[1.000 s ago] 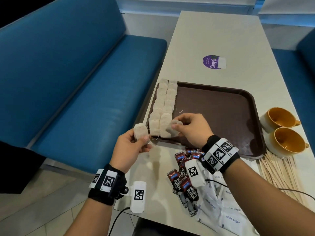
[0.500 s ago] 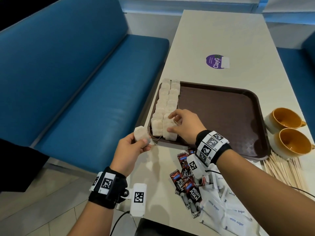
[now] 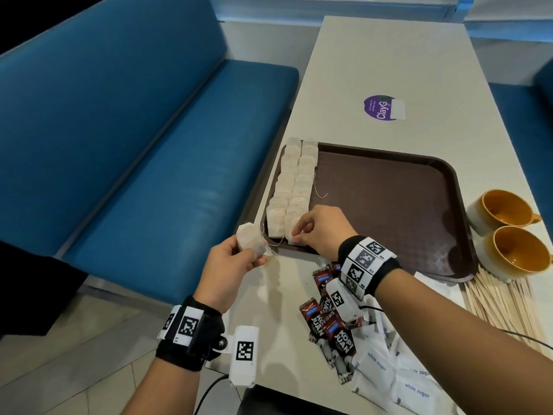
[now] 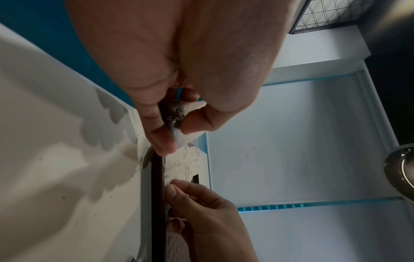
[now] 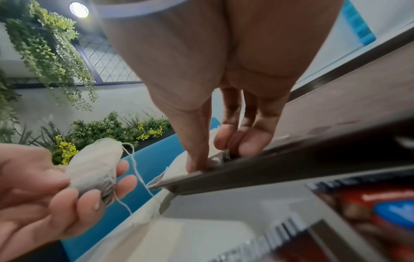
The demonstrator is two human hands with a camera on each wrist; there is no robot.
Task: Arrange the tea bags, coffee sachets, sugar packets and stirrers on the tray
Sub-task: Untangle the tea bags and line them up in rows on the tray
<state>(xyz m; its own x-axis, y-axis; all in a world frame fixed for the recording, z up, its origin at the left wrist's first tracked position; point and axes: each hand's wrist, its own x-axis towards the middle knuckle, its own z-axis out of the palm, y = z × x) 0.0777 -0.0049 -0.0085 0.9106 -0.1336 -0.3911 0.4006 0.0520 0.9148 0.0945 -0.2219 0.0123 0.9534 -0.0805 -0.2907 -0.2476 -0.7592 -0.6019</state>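
Two hands busy, left hand (image 3: 227, 265) pinching spare tea bag (image 3: 250, 239), right hand (image 3: 321, 230) pinching tray's nearest bag (image 3: 294, 235).

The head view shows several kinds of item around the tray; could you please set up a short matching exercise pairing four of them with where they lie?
Things:
1. tea bags in rows
2. coffee sachets
3. wooden stirrers
4. single tea bag

Places:
a. on the table, right of the tray's near corner, below the cups
b. held in the left hand
c. on the tray's left side
d. on the table under the right wrist

Pairs: 1-c, 2-d, 3-a, 4-b
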